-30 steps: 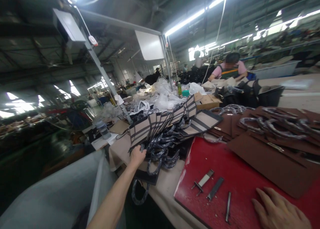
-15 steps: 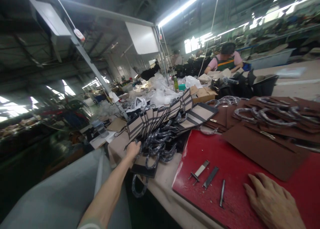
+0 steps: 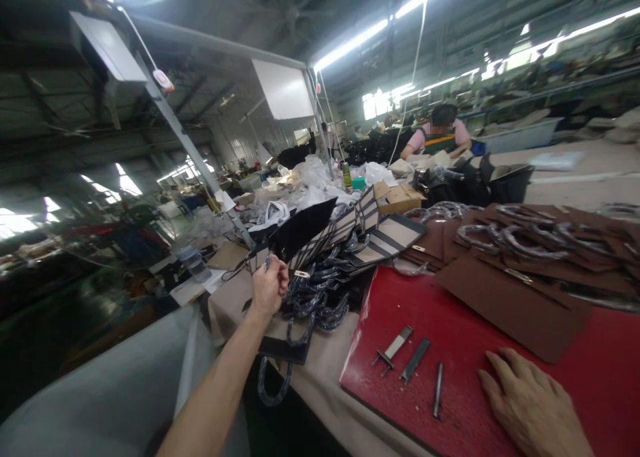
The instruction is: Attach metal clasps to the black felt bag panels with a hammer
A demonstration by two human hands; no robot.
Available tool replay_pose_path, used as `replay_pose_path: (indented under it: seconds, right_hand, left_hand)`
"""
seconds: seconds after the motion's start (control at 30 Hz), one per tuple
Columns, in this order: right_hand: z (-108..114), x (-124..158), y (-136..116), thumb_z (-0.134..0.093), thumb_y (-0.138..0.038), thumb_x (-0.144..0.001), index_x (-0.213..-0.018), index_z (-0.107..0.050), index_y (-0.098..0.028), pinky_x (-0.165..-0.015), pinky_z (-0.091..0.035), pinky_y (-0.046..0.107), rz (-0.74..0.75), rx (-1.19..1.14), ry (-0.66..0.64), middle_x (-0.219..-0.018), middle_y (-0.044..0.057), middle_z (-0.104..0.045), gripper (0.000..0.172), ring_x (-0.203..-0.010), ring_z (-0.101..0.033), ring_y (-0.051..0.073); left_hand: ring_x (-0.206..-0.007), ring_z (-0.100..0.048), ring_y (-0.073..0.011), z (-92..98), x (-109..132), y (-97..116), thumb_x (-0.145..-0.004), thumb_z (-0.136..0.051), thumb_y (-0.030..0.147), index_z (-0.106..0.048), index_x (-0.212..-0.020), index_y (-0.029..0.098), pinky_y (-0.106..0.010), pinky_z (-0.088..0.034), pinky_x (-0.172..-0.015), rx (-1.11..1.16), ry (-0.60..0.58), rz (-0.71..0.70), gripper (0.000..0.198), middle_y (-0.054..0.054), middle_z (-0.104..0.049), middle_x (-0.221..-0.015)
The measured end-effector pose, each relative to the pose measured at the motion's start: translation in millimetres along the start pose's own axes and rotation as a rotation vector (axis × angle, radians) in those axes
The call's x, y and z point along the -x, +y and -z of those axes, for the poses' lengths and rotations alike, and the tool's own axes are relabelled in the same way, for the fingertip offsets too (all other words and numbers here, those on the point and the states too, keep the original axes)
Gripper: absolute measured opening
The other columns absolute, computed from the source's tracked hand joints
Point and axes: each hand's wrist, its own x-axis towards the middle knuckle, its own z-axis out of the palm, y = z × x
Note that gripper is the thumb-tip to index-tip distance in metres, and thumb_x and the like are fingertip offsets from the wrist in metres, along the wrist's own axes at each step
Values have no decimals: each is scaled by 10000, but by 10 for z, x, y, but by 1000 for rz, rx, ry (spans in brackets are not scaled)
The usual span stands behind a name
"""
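My left hand [image 3: 270, 285] is closed at the near edge of a black bag panel [image 3: 306, 228], which is raised and tilted above a stack of panels. Whether the fingers grip its handle or its edge I cannot make out. Striped beige-and-black panels [image 3: 393, 234] and plastic-wrapped black handles [image 3: 320, 304] crowd beside this hand. On the red board [image 3: 373, 330], my right hand [image 3: 533, 394] rests palm down, fingers stretched and holding nothing. Left of it lie a pronged metal punch [image 3: 397, 347], a flat dark metal tool [image 3: 415, 360] and a thin metal rod [image 3: 439, 389].
Brown bag panels [image 3: 510, 304] with wrapped handles pile up at the right, overlapping the board. Clear plastic bags [image 3: 315, 177] heap behind, near a cardboard box [image 3: 400, 196]. A grey surface [image 3: 115, 384] stands front left. Across the table a person [image 3: 443, 134] works.
My left hand has risen from beside the stack, bringing up the black bag panel. My right hand keeps lying on the red board. The view has shifted slightly.
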Motion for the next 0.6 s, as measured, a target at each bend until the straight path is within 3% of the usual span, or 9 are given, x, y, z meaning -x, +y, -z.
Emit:
replay_pose_path:
  seconds: [0.1, 0.17, 0.23, 0.3, 0.4, 0.5, 0.6]
  right_hand:
    - [27, -26, -8, -317, -424, -919, -1095, -685, -108, -893, -466, 545, 1, 37, -43, -1235, 211, -627, 516, -1028, -607, 377]
    - [86, -40, -10, -363, -428, -902, -1088, -691, -118, -931, -453, 560, -65, -65, -72, -1242, 199, -634, 488, -1063, -601, 380]
    - [186, -27, 0, -464, -457, -843, -1061, -696, -153, -989, -434, 560, -194, -303, -81, -1216, 172, -662, 440, -1114, -596, 369]
    - [314, 35, 17, -558, -507, -779, -1074, -685, -185, -1025, -441, 514, -418, -698, -51, -1179, 143, -691, 455, -1132, -614, 329]
    - [504, 228, 48, -509, -590, -821, -1166, -650, -211, -997, -477, 502, -809, -1297, 12, -1144, 105, -717, 532, -1109, -648, 297]
    - [644, 485, 113, -614, -545, -757, -1179, -642, -211, -1078, -420, 474, -1017, -1334, 151, -1223, 91, -688, 538, -1241, -569, 287]
    - [742, 687, 234, -719, -338, -670, -1296, -573, -240, -1127, -368, 440, -962, -1133, 122, -1325, 64, -632, 649, -1315, -502, 261]
  left_hand:
    - [-399, -341, -53, -377, 442, 186, -949, -506, 468, -527, -737, 164, -142, -206, -351, 773, -243, 287, 371, 44, -425, -563]
    - [-393, -337, -42, -687, 838, 184, -1009, -402, 392, -541, -722, 143, -123, -188, -337, 1044, -327, 506, 405, 37, -403, -559]
    - [-398, -364, -40, -1024, 1310, 79, -1035, -312, 362, -554, -721, 129, -120, -215, -340, 1168, -365, 734, 460, 27, -411, -564]
    - [-425, -425, -55, -1338, 1834, -89, -1033, -321, 364, -568, -741, 128, -137, -297, -370, 1175, -363, 935, 449, 11, -456, -580]
    - [-457, -498, -85, -1661, 2598, -343, -1010, -407, 366, -568, -748, 140, -184, -396, -430, 999, -352, 1176, 381, -13, -539, -598]
    - [-453, -530, -94, -1764, 3172, -511, -993, -461, 332, -568, -744, 129, -195, -424, -458, 741, -415, 1280, 339, -28, -575, -578]
    - [-484, -577, -109, -1730, 3485, -598, -965, -521, 341, -583, -777, 108, -206, -463, -489, 508, -569, 1228, 306, -49, -612, -597]
